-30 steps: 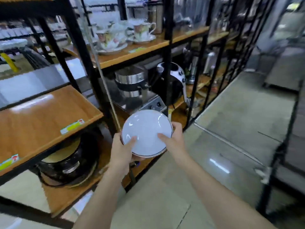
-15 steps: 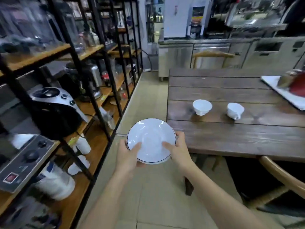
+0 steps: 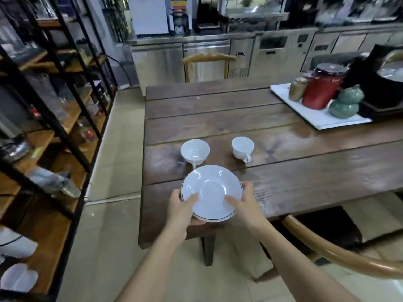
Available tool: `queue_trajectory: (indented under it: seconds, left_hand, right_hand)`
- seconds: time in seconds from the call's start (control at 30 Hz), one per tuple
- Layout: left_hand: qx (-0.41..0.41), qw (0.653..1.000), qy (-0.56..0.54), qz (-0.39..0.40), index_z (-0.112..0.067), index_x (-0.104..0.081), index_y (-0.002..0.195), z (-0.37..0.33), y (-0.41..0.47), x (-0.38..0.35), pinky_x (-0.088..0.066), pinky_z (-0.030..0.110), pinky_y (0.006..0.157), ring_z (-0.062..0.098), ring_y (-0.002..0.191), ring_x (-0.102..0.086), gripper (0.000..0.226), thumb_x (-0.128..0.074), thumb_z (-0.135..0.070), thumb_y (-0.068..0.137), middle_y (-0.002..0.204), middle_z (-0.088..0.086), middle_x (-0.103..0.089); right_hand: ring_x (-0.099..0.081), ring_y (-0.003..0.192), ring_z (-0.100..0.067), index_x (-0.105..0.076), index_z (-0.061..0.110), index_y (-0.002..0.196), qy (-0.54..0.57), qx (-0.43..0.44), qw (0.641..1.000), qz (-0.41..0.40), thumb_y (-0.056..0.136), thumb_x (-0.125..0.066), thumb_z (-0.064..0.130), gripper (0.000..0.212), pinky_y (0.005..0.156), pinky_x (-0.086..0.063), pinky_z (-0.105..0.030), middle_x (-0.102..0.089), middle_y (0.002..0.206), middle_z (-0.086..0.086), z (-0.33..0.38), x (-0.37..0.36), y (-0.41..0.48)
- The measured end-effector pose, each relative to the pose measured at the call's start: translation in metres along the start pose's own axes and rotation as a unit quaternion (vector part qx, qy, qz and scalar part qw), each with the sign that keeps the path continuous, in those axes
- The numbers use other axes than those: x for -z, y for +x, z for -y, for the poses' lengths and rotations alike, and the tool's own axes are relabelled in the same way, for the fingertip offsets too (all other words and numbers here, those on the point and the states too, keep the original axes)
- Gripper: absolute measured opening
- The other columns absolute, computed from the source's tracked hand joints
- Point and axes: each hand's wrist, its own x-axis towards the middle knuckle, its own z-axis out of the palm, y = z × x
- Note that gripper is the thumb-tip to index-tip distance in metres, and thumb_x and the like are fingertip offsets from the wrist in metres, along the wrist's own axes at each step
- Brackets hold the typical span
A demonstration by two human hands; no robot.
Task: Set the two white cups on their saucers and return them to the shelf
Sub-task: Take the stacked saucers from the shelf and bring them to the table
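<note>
Two white cups stand on the dark wooden table (image 3: pixel 305 175): the left cup (image 3: pixel 195 151) just beyond the saucers, the right cup (image 3: pixel 242 148) with its handle towards me. I hold a stack of white saucers (image 3: pixel 212 190) with dark rims over the table's near left part. My left hand (image 3: pixel 182 209) grips the stack's left edge, thumb on top. My right hand (image 3: pixel 242 201) grips its right edge, thumb on top. A second rim shows under the top saucer at the left.
A black-framed shelf with wooden boards (image 3: pixel 54 131) runs along the left, holding appliances and white dishes. A white tray (image 3: pixel 316 112) with a red canister and green jars sits at the table's far right. A wooden chair back (image 3: pixel 340 256) curves at lower right. Steel counters stand behind.
My view has swung from the shelf to the table. I have come closer, and the saucers now hang over the table's near edge, just in front of the left cup.
</note>
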Motion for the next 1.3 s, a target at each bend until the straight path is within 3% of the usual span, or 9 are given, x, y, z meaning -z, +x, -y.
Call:
queue_trajectory:
  seconds: [0.1, 0.2, 0.47, 0.6, 0.8, 0.97, 1.03, 1.13, 1.3]
  left_hand:
    - [0.059, 0.998, 0.006, 0.023, -0.012, -0.049, 0.108, -0.004, 0.030, -0.023, -0.058, 0.037, 0.052, 0.021, 0.082, -0.059, 0.019, -0.051, -0.008, 0.090, 0.099, 0.002, -0.055]
    - [0.105, 0.993, 0.020, 0.047, -0.013, -0.050, 0.115, -0.008, 0.056, -0.038, -0.058, 0.037, 0.052, 0.023, 0.085, -0.058, 0.028, -0.046, -0.002, 0.089, 0.111, 0.007, -0.054]
    - [0.144, 0.987, 0.056, 0.041, -0.013, -0.054, 0.118, -0.012, 0.110, -0.056, -0.057, 0.034, 0.051, 0.028, 0.096, -0.059, 0.034, -0.047, 0.003, 0.089, 0.110, 0.006, -0.057]
    - [0.149, 0.986, 0.058, 0.041, -0.012, -0.057, 0.115, -0.008, 0.122, -0.058, -0.058, 0.035, 0.055, 0.026, 0.098, -0.059, 0.031, -0.050, 0.003, 0.089, 0.104, 0.004, -0.059]
    - [0.146, 0.986, 0.076, 0.022, -0.011, -0.057, 0.120, -0.002, 0.131, -0.058, -0.059, 0.039, 0.064, 0.029, 0.106, -0.058, 0.034, -0.052, 0.002, 0.089, 0.116, 0.008, -0.060]
    - [0.108, 0.983, 0.150, -0.015, -0.009, -0.057, 0.123, 0.004, 0.133, -0.061, -0.060, 0.043, 0.069, 0.031, 0.103, -0.058, 0.038, -0.058, 0.000, 0.086, 0.122, 0.010, -0.054]
    - [0.077, 0.970, 0.227, -0.040, -0.009, -0.055, 0.120, 0.004, 0.133, -0.062, -0.060, 0.041, 0.069, 0.028, 0.090, -0.057, 0.036, -0.062, -0.007, 0.085, 0.116, 0.006, -0.045]
    - [0.039, 0.941, 0.330, -0.062, -0.013, -0.047, 0.103, 0.008, 0.133, -0.063, -0.059, 0.045, 0.073, 0.030, 0.082, -0.063, 0.027, -0.066, -0.016, 0.084, 0.106, 0.006, -0.054]
    - [0.040, 0.931, 0.358, -0.064, -0.012, -0.047, 0.090, 0.005, 0.130, -0.061, -0.057, 0.040, 0.075, 0.031, 0.084, -0.067, 0.021, -0.065, -0.021, 0.085, 0.089, 0.004, -0.055]
  right_hand:
    - [-0.054, 0.103, -0.021, -0.030, 0.018, 0.110, -0.022, -0.040, 0.999, -0.017, 0.082, -0.059, 0.012, 0.041, 0.091, -0.047, -0.039, -0.050, 0.098, 0.012, -0.011, 0.015, 0.031]
    - [-0.055, 0.107, -0.025, -0.031, 0.017, 0.110, -0.031, -0.073, 0.996, -0.031, 0.072, -0.060, 0.022, 0.048, 0.094, -0.048, -0.046, -0.051, 0.099, 0.011, -0.017, 0.023, 0.054]
    - [-0.049, 0.095, -0.016, -0.034, 0.010, 0.107, -0.125, -0.109, 0.985, -0.039, 0.085, -0.060, 0.008, 0.034, 0.059, -0.037, -0.013, -0.046, 0.100, 0.002, -0.025, 0.028, 0.107]
    - [-0.050, 0.094, -0.017, -0.035, 0.010, 0.106, -0.138, -0.120, 0.982, -0.035, 0.084, -0.061, 0.010, 0.034, 0.060, -0.037, -0.012, -0.049, 0.110, -0.006, -0.030, 0.029, 0.118]
    - [-0.047, 0.096, -0.016, -0.041, 0.005, 0.117, -0.176, -0.114, 0.977, -0.024, 0.084, -0.063, 0.014, 0.041, 0.058, -0.039, -0.004, -0.050, 0.116, -0.008, -0.036, 0.029, 0.126]
    - [-0.052, 0.105, -0.022, -0.045, 0.005, 0.118, -0.179, -0.107, 0.978, -0.025, 0.079, -0.069, 0.018, 0.047, 0.078, -0.039, -0.024, -0.051, 0.121, -0.013, -0.040, 0.029, 0.129]
    - [-0.051, 0.107, -0.022, -0.041, 0.006, 0.121, -0.175, -0.109, 0.978, -0.041, 0.078, -0.071, 0.020, 0.055, 0.083, -0.039, -0.027, -0.048, 0.123, -0.011, -0.040, 0.028, 0.127]
    - [-0.051, 0.096, -0.021, -0.040, 0.007, 0.113, -0.178, -0.111, 0.975, -0.074, 0.077, -0.072, 0.023, 0.050, 0.083, -0.043, -0.034, -0.046, 0.119, -0.011, -0.039, 0.025, 0.122]
    - [-0.051, 0.086, -0.020, -0.042, 0.006, 0.098, -0.191, -0.116, 0.972, -0.077, 0.076, -0.072, 0.022, 0.040, 0.074, -0.044, -0.033, -0.046, 0.114, -0.014, -0.039, 0.025, 0.124]
